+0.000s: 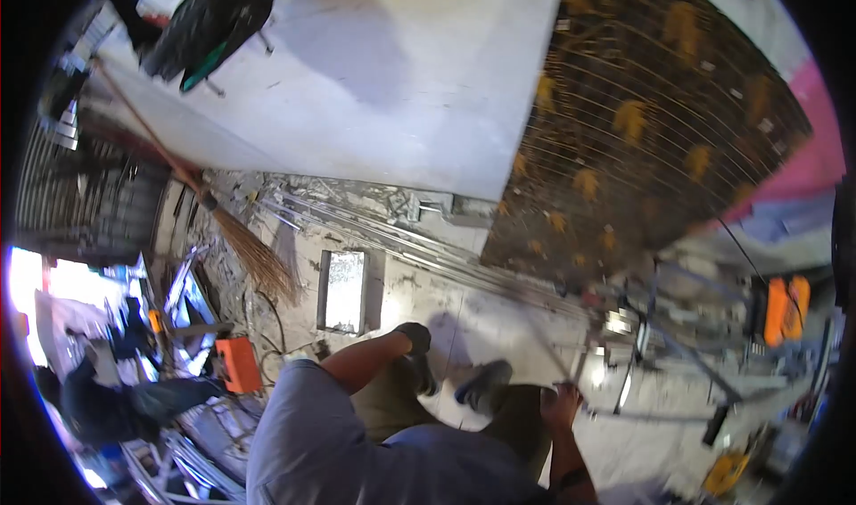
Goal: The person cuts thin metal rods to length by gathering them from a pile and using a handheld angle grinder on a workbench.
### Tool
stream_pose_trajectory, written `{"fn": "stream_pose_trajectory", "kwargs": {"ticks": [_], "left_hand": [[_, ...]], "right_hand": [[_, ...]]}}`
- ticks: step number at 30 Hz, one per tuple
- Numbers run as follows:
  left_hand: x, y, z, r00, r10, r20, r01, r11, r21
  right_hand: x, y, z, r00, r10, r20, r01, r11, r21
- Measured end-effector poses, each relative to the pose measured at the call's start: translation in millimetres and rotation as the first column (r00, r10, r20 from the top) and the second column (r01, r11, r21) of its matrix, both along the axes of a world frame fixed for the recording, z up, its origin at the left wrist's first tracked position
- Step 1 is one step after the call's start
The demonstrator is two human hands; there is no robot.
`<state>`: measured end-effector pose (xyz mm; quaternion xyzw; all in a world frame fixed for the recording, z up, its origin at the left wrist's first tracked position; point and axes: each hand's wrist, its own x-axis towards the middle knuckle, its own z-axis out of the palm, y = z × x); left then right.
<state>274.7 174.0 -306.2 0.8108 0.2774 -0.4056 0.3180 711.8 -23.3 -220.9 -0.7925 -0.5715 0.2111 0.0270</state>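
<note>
My left hand (414,336), in a dark glove, is low in front of my left leg, above my shoe. Its fingers are hidden, and I cannot make out anything in it. Beside my right knee, my bare right hand (561,407) has its fingers closed around a thin rod (546,340). The rod looks blurred and slants up and to the left toward the floor by the wall. Long thin metal bars (401,245) lie along the foot of the wall, beyond both hands. A shallow rectangular box with a bright face (344,291) is on the floor ahead of my left hand.
A straw broom (250,242) leans at the left. Nearby are an orange box (239,365) and a person in dark clothes (134,407). Metal frames (687,349) and an orange case (786,312) stand at right. A dark leaf-patterned sheet (642,157) covers part of the wall.
</note>
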Motion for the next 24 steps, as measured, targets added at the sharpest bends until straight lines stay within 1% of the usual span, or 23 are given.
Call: {"fn": "stream_pose_trajectory", "kwargs": {"ticks": [1, 2, 4, 5, 6, 8, 9, 10, 12, 13, 14, 16, 18, 19, 20, 22, 23, 24], "left_hand": [[-2, 20, -47, 0.974, 0.226, -0.018, -0.224, 0.972, 0.076], [-3, 35, -94, 0.902, 0.432, -0.021, -0.425, 0.894, 0.141], [4, 74, -151, 0.796, 0.596, -0.107, -0.575, 0.8, 0.173], [9, 87, -189, 0.749, 0.662, -0.026, -0.64, 0.733, 0.23], [14, 95, -227, 0.701, 0.711, 0.054, -0.695, 0.665, 0.273], [29, 126, -283, 0.617, 0.776, 0.132, -0.774, 0.569, 0.277], [36, 138, -299, 0.666, 0.739, 0.1, -0.731, 0.621, 0.282], [44, 148, -315, 0.711, 0.699, 0.071, -0.686, 0.668, 0.288], [44, 151, -365, 0.746, 0.636, 0.197, -0.656, 0.651, 0.382], [43, 146, -372, 0.719, 0.639, 0.275, -0.692, 0.618, 0.374], [39, 134, -376, 0.733, 0.574, 0.365, -0.678, 0.57, 0.464], [30, 88, -409, 0.756, 0.406, 0.514, -0.655, 0.456, 0.603], [32, 81, -412, 0.818, 0.507, 0.272, -0.564, 0.613, 0.553], [31, 79, -410, 0.807, 0.515, 0.289, -0.585, 0.628, 0.514], [36, 82, -405, 0.75, 0.591, 0.297, -0.652, 0.584, 0.485], [37, 79, -392, 0.774, 0.583, 0.247, -0.626, 0.642, 0.443], [32, 71, -379, 0.829, 0.474, 0.298, -0.559, 0.685, 0.467], [28, 70, -382, 0.814, 0.507, 0.284, -0.58, 0.685, 0.44]], "right_hand": [[2, 8, -22, 1.0, 0.013, 0.004, -0.014, 0.999, 0.049], [4, 14, -43, 1.0, 0.016, 0.009, -0.017, 0.996, 0.084], [-3, 28, -83, 0.999, -0.038, 0.003, 0.037, 0.985, 0.168], [-3, 38, -101, 0.997, -0.074, 0.001, 0.072, 0.975, 0.209], [-3, 50, -110, 1.0, -0.001, 0.006, -0.001, 0.979, 0.203], [1, 61, -142, 0.999, 0.036, 0.007, -0.036, 0.953, 0.3], [-1, 71, -143, 0.999, 0.026, -0.046, -0.012, 0.958, 0.287], [-1, 74, -151, 0.998, 0.011, -0.058, 0.007, 0.958, 0.285], [1, 78, -164, 0.996, -0.013, -0.092, 0.039, 0.957, 0.287], [2, 75, -169, 0.996, -0.021, -0.092, 0.048, 0.951, 0.305], [2, 73, -172, 0.993, -0.019, -0.113, 0.054, 0.947, 0.318], [2, 65, -163, 0.989, -0.036, -0.146, 0.082, 0.941, 0.327], [-1, 60, -154, 0.991, -0.043, -0.123, 0.083, 0.938, 0.335], [-2, 57, -152, 0.992, -0.053, -0.114, 0.088, 0.943, 0.322], [-1, 55, -150, 0.993, -0.06, -0.105, 0.09, 0.946, 0.313], [-1, 51, -147, 0.993, -0.083, -0.082, 0.105, 0.942, 0.32], [0, 50, -148, 0.992, -0.094, -0.088, 0.117, 0.939, 0.322], [0, 50, -151, 0.99, -0.102, -0.095, 0.128, 0.935, 0.33]]}}
